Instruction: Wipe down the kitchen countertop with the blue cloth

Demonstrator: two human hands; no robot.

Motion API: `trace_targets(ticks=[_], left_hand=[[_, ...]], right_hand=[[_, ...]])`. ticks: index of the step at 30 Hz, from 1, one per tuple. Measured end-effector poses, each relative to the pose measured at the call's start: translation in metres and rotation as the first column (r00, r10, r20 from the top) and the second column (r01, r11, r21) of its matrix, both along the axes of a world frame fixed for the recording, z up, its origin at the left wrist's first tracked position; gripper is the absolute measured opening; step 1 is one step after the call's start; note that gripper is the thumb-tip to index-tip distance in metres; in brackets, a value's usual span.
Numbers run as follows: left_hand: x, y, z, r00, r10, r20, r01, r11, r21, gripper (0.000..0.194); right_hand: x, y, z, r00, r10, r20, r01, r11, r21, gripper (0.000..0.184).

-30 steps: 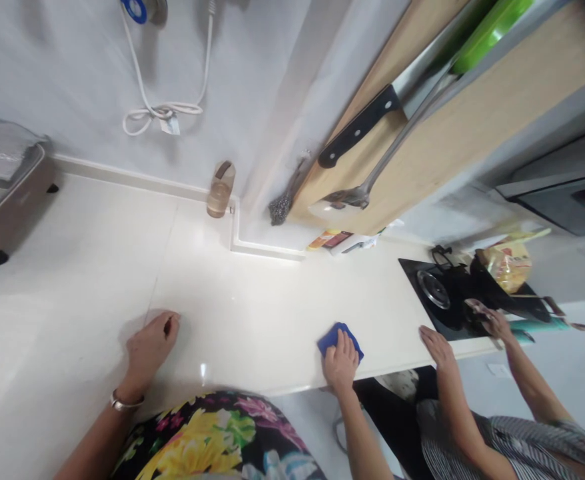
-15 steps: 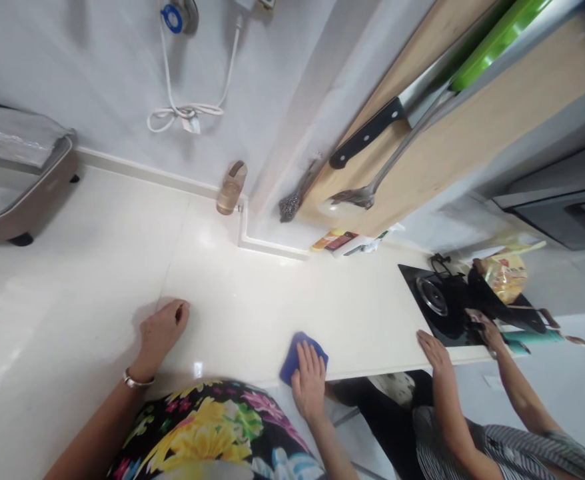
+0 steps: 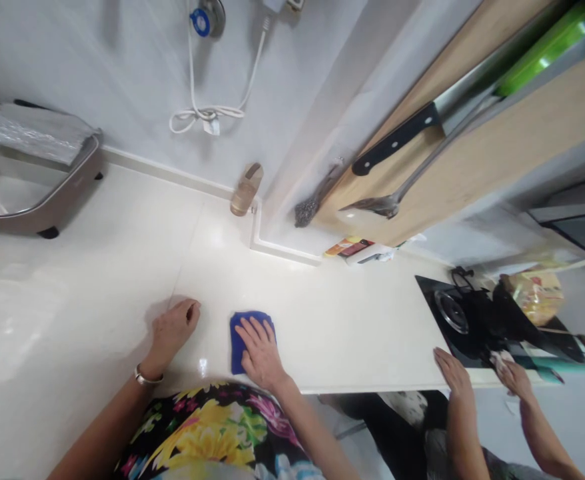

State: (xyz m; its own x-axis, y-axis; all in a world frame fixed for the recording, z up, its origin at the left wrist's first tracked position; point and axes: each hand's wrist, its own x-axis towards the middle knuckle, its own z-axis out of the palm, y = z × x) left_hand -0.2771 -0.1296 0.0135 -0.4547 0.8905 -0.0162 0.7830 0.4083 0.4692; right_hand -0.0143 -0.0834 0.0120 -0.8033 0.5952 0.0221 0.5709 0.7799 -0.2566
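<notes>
My right hand lies with its fingers spread flat on a blue cloth, pressing it onto the white countertop. The cloth's left and top edges show past the fingers. To the left, my left hand rests on the counter with its fingers curled into a loose fist. Nothing shows in it, and a metal bracelet circles that wrist.
On the right, a co-worker's hand rests at the counter edge; their other hand holds a pale cloth by the black cooktop. A bottle stands by the wall. A brown appliance is left; a knife hangs upper right.
My right hand has slid the blue cloth leftward along the counter, closer to my left hand. My left hand stays resting. The view has shifted slightly.
</notes>
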Motion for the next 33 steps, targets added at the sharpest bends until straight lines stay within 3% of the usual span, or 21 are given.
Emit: trace_targets(ticks=[6, 12, 21, 26, 33], left_hand=[[0.0, -0.001, -0.003, 0.999, 0.015, 0.043, -0.014, 1.0, -0.026, 0.032], [-0.003, 0.0, -0.009, 0.997, 0.022, 0.076, -0.017, 0.998, -0.067, 0.031], [-0.004, 0.001, -0.005, 0.995, 0.045, 0.088, -0.028, 0.982, -0.184, 0.031], [-0.005, 0.003, -0.003, 0.995, 0.07, 0.07, -0.053, 0.973, -0.223, 0.033], [-0.005, 0.007, 0.0, 0.997, 0.073, 0.032, -0.064, 0.971, -0.231, 0.036]], right_hand=[[-0.032, 0.031, -0.01, 1.0, -0.002, 0.0, 0.002, 0.998, 0.069, 0.071], [-0.048, 0.083, -0.013, 0.997, -0.072, -0.008, 0.073, 0.993, 0.094, 0.066], [-0.062, 0.156, -0.016, 0.984, -0.174, -0.046, 0.179, 0.976, 0.121, 0.063], [-0.043, 0.183, -0.019, 0.971, -0.225, -0.077, 0.234, 0.963, 0.134, 0.06], [0.03, 0.207, -0.033, 0.905, -0.417, -0.079, 0.425, 0.889, 0.169, 0.059]])
